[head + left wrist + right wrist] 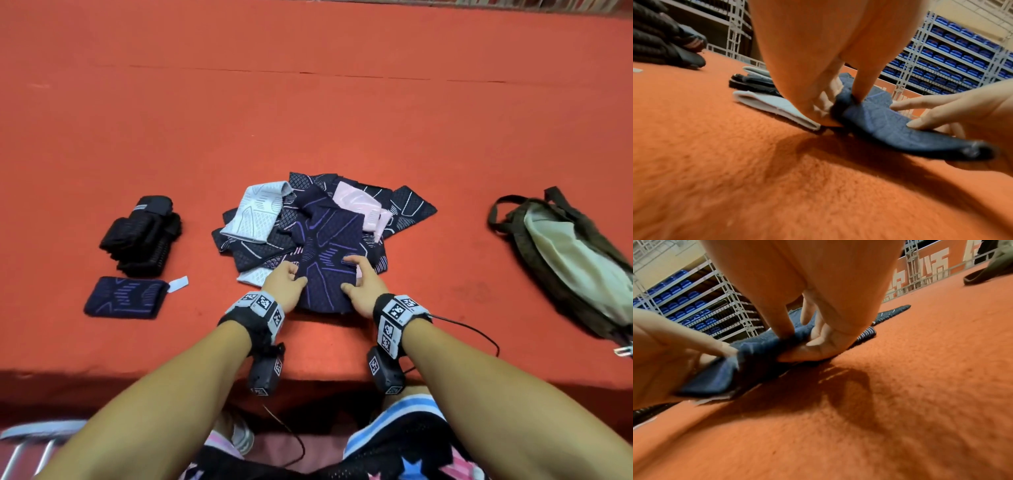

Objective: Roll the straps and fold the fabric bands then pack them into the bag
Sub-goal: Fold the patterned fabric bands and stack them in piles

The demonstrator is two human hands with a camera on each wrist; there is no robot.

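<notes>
A navy band with purple lines [327, 263] lies on top of a heap of fabric bands [308, 219] at the table's middle. My left hand [286, 282] pinches its left near edge, thumb on top [865, 87]. My right hand [361, 281] pinches its right near edge, fingers curled under the cloth [818, 344]. The near end of the band [900, 131] is lifted off the red cloth. A folded navy band [125, 297] lies at the front left. Rolled black straps [144, 234] are stacked behind it. The olive bag [575, 260] lies open at the right.
The table is covered with red felt [308, 102], with wide bare room beyond the heap. A white tag [178, 284] sticks out beside the folded band. The table's near edge [137, 371] runs just under my wrists. Shelving with blue items [953, 53] stands behind.
</notes>
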